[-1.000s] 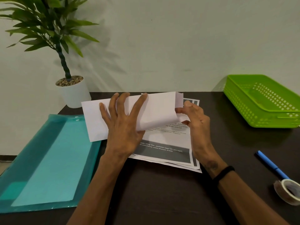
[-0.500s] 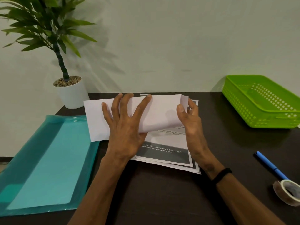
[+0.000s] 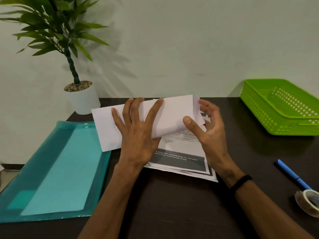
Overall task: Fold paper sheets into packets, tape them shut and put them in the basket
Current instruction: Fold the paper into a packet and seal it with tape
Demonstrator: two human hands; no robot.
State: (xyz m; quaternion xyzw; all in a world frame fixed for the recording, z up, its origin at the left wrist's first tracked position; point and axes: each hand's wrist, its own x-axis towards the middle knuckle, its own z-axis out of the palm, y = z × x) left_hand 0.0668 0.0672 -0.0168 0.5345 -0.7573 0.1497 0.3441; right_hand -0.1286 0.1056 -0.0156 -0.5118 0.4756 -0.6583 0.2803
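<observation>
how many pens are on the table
1. A blue pen lies on the dark table at the right, just above the tape roll. More could hide under the papers.

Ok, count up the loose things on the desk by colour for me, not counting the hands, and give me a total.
White: 3, the folded sheet, the printed paper stack, the plant pot
Green: 1, the basket
Teal: 1, the folder
Blue: 1, the pen
Clear: 1, the tape roll
Total: 7
</observation>
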